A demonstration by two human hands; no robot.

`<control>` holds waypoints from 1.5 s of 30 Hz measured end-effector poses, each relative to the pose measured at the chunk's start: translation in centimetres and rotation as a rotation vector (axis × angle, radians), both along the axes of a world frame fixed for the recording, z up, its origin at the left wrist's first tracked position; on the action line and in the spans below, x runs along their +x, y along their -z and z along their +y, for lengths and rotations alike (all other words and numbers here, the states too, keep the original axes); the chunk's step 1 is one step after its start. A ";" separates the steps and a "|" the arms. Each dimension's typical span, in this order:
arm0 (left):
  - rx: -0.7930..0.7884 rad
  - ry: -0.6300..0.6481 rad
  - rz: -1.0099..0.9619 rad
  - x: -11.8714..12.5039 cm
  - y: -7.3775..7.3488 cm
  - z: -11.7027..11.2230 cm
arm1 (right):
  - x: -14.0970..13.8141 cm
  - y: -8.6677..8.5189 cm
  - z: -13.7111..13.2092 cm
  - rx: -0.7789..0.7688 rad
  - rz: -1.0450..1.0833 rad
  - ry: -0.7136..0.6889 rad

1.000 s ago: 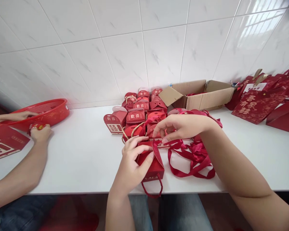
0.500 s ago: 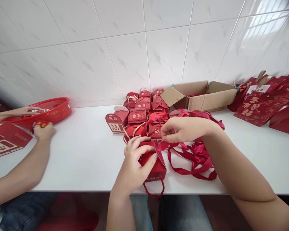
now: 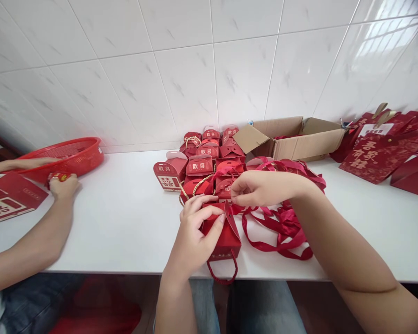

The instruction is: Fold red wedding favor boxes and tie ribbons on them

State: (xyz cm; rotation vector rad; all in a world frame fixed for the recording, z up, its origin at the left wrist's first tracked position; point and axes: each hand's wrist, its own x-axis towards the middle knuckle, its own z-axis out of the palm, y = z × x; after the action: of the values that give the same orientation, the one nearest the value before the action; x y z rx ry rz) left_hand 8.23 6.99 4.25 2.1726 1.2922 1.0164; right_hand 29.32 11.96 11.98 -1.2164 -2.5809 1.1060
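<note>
Near the table's front edge stands a small red gift box (image 3: 226, 236), its top flaps folded together and a dark red twisted cord (image 3: 223, 280) hanging over the edge. My left hand (image 3: 198, 227) grips the box from the left, thumb and index finger at its top. Just above and right of it, my right hand (image 3: 254, 188) is closed in a pinch by a red ribbon (image 3: 237, 209) at the box's top; its fingertips are partly hidden. Loose red ribbons (image 3: 289, 232) lie in a heap under and beside my right forearm.
Several filled-looking red boxes (image 3: 199, 166) stand in rows behind my hands. An open cardboard box (image 3: 306, 144) and red gift bags (image 3: 371, 155) line the wall. At left, a co-worker's hand (image 3: 64, 185) holds a small red packet near a red basket (image 3: 87, 157) and a larger red box (image 3: 21, 197).
My right hand has shifted very slightly left, with the ribbon at the box's top drawn lower. My left hand stays on the box. The co-worker's far hand has moved within the basket.
</note>
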 end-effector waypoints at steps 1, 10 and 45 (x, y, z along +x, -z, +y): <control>0.005 -0.005 -0.015 0.0 0.0 0.0 | 0.0 0.0 0.0 0.002 0.001 0.000; 0.040 -0.080 -0.334 -0.3 0.1 0.3 | 0.0 -0.1 -0.7 0.153 -0.019 0.049; 0.211 0.002 -0.725 0.0 -0.3 -0.6 | -1.0 -0.8 -2.4 0.113 0.539 -0.139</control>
State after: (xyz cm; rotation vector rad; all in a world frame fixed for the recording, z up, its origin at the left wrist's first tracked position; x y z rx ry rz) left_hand 8.18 6.44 4.51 1.6589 0.8583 1.7807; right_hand 28.37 9.58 12.78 -0.6096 -2.2890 1.1051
